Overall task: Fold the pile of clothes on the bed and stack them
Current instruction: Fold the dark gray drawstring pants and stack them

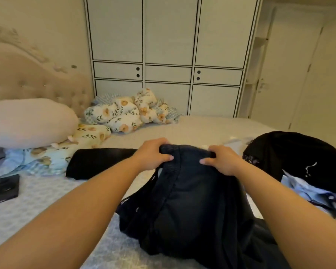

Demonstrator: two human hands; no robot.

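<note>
Both forearms are bare from the frame's lower edge to the wrists (no sleeve reaches into view). The left hand [152,154] and right hand [222,160] are bare too, with short, unpainted nails.

Dim warm indoor light, soft shadows, slight blur, wide-angle bending at edges, dark fabric w/o detail

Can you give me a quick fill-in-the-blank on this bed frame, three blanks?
1. Both hands grip the far edge of a ____ garment.
2. The left hand and right hand hold ____ garment.
3. The black phone lies on the bed, to the ____ of the arms.

Missing words: dark; the same; left
</note>
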